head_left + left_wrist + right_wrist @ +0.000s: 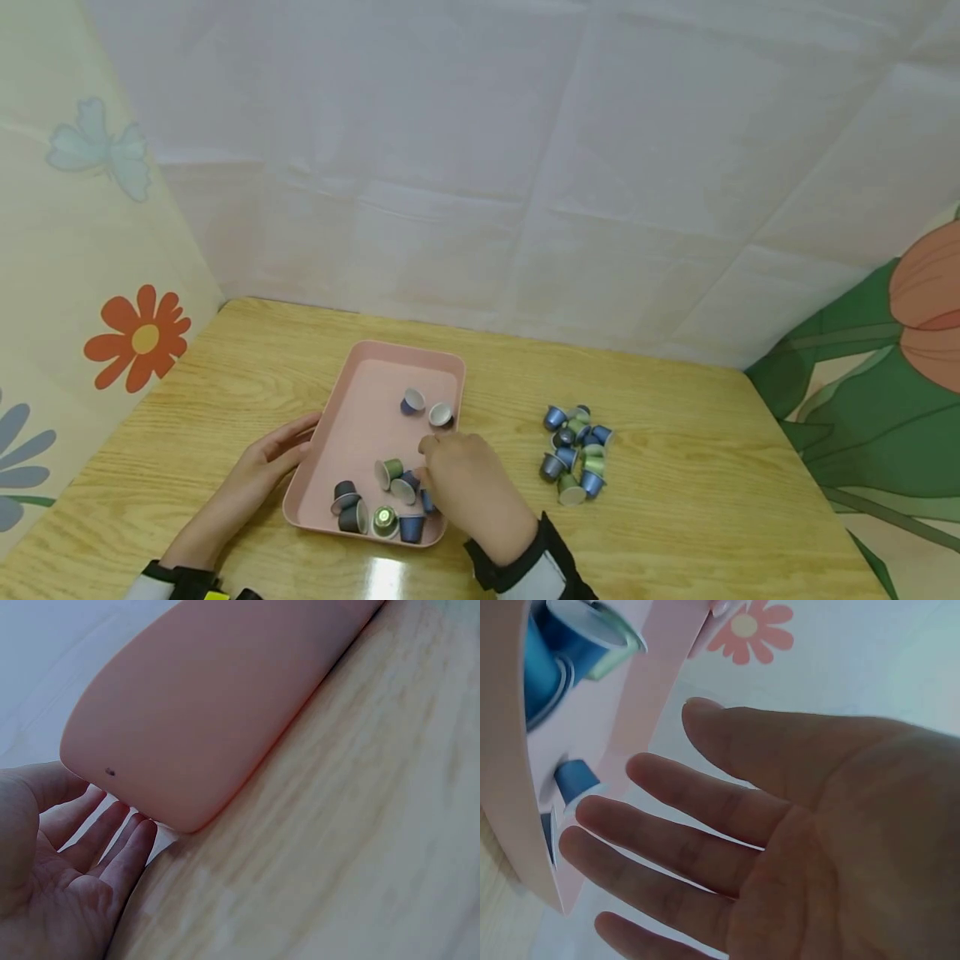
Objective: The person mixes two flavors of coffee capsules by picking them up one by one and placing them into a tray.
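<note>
On the wooden desk (675,467) lies a pink tray (367,417), with mixed capsules (385,522) gathered in its near end; the right hand (472,483), empty with fingers spread, is at its right edge; the left hand (258,471) touches the left side with relaxed fingers; farther inside, two capsules (441,416); beyond the right edge, a capsule pile (566,457).
</note>
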{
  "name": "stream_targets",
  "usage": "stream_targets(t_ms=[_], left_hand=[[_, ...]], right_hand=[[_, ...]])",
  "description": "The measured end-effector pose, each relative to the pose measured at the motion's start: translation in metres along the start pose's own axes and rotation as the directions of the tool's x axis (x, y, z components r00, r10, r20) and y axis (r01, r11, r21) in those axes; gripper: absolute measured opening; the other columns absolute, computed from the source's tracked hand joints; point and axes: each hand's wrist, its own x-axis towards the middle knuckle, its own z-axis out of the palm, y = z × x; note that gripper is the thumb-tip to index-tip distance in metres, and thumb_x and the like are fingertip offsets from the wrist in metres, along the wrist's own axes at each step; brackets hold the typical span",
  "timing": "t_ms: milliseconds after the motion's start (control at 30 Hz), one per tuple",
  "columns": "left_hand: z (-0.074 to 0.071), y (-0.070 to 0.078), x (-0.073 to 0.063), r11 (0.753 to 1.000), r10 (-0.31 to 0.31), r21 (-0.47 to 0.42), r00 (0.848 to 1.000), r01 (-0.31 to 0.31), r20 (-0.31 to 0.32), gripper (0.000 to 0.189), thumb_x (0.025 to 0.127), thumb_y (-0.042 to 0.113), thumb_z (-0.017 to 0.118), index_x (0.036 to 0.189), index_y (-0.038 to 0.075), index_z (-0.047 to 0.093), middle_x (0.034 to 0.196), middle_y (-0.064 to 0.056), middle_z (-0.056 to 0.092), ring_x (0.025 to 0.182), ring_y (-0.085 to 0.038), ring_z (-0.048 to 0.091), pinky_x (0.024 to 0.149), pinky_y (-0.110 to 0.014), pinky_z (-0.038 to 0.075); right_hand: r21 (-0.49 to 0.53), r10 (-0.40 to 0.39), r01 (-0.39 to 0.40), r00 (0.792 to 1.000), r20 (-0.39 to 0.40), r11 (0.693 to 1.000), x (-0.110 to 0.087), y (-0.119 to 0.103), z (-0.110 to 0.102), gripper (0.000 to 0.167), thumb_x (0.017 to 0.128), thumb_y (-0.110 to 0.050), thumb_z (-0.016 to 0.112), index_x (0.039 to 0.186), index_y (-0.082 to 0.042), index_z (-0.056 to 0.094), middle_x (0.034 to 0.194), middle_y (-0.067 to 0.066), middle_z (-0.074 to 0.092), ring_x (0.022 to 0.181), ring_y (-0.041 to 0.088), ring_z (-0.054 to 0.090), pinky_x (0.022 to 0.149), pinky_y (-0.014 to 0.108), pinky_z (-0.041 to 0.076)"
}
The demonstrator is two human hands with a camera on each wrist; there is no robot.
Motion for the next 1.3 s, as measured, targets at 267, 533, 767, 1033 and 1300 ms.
stream_targets(t_ms=[267,533,767,1033,1300], left_hand=[[0.000,0.001,0.002,1.000,-0.023,0.003,1.000,0.023,-0.004,0.055,0.103,0.022,0.056,0.149,-0.002,0.039,0.148,-0.026,0.042,0.114,0.010,0.051,0.093,-0.014,0.044],[0.000,0.002,0.001,1.000,-0.013,0.010,1.000,0.013,0.000,0.055,0.103,0.022,0.055,0.149,-0.002,0.039,0.149,-0.026,0.041,0.115,0.011,0.050,0.093,-0.013,0.043],[0.000,0.001,0.000,1.000,-0.013,-0.001,1.000,0.013,0.003,0.055,0.103,0.022,0.054,0.149,-0.003,0.038,0.149,-0.027,0.040,0.115,0.011,0.050,0.093,-0.013,0.043],[0.000,0.003,0.000,1.000,-0.013,0.001,1.000,0.013,0.011,0.055,0.104,0.022,0.054,0.149,-0.004,0.038,0.149,-0.028,0.040,0.114,0.011,0.050,0.092,-0.014,0.044],[0.000,0.001,0.000,1.000,-0.014,-0.001,1.000,0.014,0.015,0.055,0.104,0.022,0.054,0.150,-0.003,0.037,0.150,-0.028,0.039,0.114,0.011,0.050,0.092,-0.014,0.044]], right_hand=[[0.095,0.097,-0.097,0.995,0.008,0.991,-0.004,0.022,-0.009,0.013,0.090,-0.018,0.073,0.097,-0.007,0.074,0.089,0.004,0.070,0.080,0.019,0.066,0.070,0.035,0.055],[0.208,0.260,-0.288,0.954,0.151,0.935,-0.006,0.041,-0.013,0.015,0.091,-0.006,0.070,0.105,-0.004,0.073,0.101,0.008,0.071,0.088,0.023,0.067,0.074,0.038,0.056],[0.167,0.341,-0.365,0.927,0.156,0.916,-0.013,0.060,-0.014,0.019,0.087,-0.007,0.074,0.105,-0.003,0.073,0.101,0.009,0.072,0.083,0.026,0.068,0.068,0.040,0.056],[0.206,0.431,-0.482,0.867,0.250,0.851,-0.025,0.091,-0.017,0.026,0.089,0.002,0.067,0.113,-0.006,0.071,0.110,0.010,0.069,0.086,0.023,0.064,0.061,0.036,0.051],[0.275,0.439,-0.528,0.838,0.325,0.804,-0.028,0.114,-0.009,0.026,0.087,0.004,0.068,0.111,-0.003,0.070,0.105,0.011,0.066,0.086,0.024,0.062,0.065,0.037,0.052]])
